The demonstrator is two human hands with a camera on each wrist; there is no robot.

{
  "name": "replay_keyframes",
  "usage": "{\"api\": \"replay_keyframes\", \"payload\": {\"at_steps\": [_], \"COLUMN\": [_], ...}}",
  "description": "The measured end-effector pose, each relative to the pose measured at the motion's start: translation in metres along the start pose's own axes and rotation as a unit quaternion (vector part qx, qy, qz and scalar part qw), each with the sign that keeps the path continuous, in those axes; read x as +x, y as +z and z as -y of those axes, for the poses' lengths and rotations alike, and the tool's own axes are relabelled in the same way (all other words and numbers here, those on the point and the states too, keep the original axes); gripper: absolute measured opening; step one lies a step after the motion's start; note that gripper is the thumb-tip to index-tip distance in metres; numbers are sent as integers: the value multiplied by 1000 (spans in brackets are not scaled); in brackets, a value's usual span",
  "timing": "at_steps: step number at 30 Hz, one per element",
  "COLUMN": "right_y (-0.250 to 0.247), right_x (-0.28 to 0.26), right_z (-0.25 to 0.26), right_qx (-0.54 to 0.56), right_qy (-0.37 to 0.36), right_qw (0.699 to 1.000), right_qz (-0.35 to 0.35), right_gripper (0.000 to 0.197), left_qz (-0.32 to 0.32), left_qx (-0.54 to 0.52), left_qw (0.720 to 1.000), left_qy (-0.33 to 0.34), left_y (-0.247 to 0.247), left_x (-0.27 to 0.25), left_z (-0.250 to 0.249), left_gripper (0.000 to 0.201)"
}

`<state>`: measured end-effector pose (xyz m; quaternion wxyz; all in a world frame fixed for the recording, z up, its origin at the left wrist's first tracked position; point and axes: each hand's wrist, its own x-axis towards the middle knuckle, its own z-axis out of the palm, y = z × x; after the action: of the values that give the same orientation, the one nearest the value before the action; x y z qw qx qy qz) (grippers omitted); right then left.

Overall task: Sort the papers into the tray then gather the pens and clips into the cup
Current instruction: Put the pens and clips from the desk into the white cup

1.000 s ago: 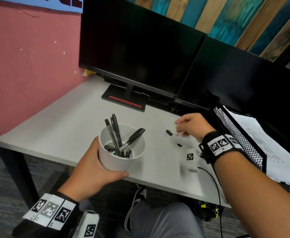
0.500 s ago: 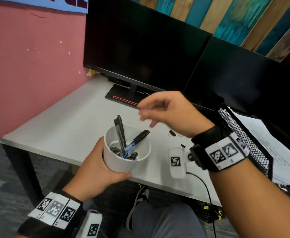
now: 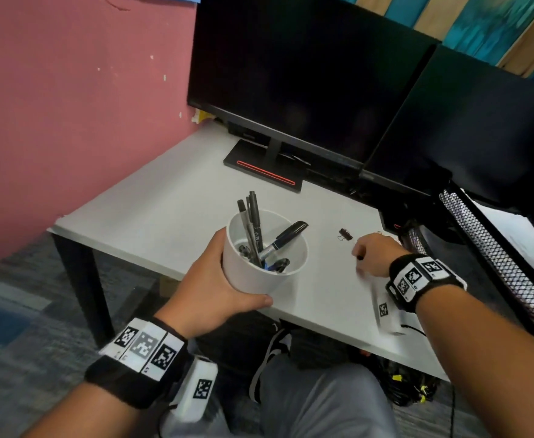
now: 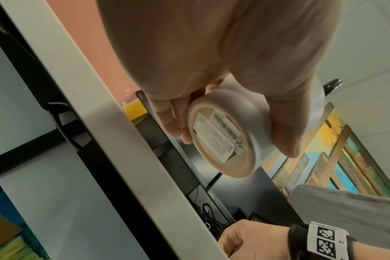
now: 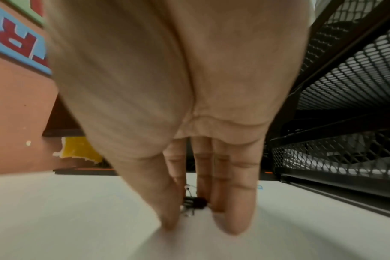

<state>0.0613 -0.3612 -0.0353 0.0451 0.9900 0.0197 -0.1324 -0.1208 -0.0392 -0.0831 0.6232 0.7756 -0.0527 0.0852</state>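
While the left hand (image 3: pixel 215 286) wraps its fingers (image 4: pixel 174 121) and thumb around the white cup (image 3: pixel 264 263), the cup hangs off the near edge of the surface (image 3: pixel 171 216), its labelled bottom free in the air in the left wrist view. Black pens (image 3: pixel 253 226) stand tilted inside the cup, and a dark blue marker (image 3: pixel 283 238) leans out toward the side away from the thumb. Over on the surface, the right hand (image 3: pixel 375 254) points down with its fingers (image 5: pixel 232 202) long and fairly straight, their tips at or just above the surface. Between the thumb tip and the other fingertips lies a small black binder clip (image 5: pixel 193 204), close to them; whether they touch or pinch it cannot be told, since the frame is blurred. A second binder clip (image 3: pixel 344 234) lies just beyond the right knuckles, apart from the hand. Beside the little-finger side of that hand stands a black mesh tray (image 3: pixel 493 257) holding white papers (image 3: pixel 525 235). Two dark monitors (image 3: pixel 291 77) stand well beyond both hands.
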Motion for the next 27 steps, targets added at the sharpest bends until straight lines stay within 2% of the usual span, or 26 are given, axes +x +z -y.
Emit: {"api": "replay_keyframes", "payload": {"at_steps": [3,6,8,10,11,13,15,18,21,24,27], "right_y": [5,3,-2,-14,-23,-46,-73,-108,-125,-123,-119], "right_x": [-3,-8,-11,-17,-22,-37,-60,-96,-124,-133,-121], "right_z": [6,6,5,10,16,37,61,92,118,127,121], "right_qx": [26,78,151,247,290,386,443,446,379,332,404], "right_qy": [26,24,14,-13,-39,-115,-201,-308,-376,-380,-360], "right_qw": [999,997,988,969,956,915,874,841,844,859,837], "right_qz": [-20,-1,23,29,20,2,-7,5,42,89,83], "right_gripper": [33,22,13,8,13,25,29,20,21,20,14], "left_qz": [-3,-6,-6,-3,-2,-2,-2,2,2,7,6], "left_qx": [5,8,9,8,8,6,3,2,-4,-8,-6], "left_qw": [1000,1000,1000,1000,1000,1000,1000,1000,1000,1000,1000], "left_qy": [-1,3,4,4,4,2,0,3,10,14,14], "left_y": [-1,-1,-1,-1,-1,-1,0,2,4,4,3], "left_x": [0,0,1,1,1,1,1,1,1,1,1], "left_z": [3,4,4,4,4,5,5,5,5,3,3], "left_gripper": [104,102,101,102,102,103,104,104,107,106,106]}}
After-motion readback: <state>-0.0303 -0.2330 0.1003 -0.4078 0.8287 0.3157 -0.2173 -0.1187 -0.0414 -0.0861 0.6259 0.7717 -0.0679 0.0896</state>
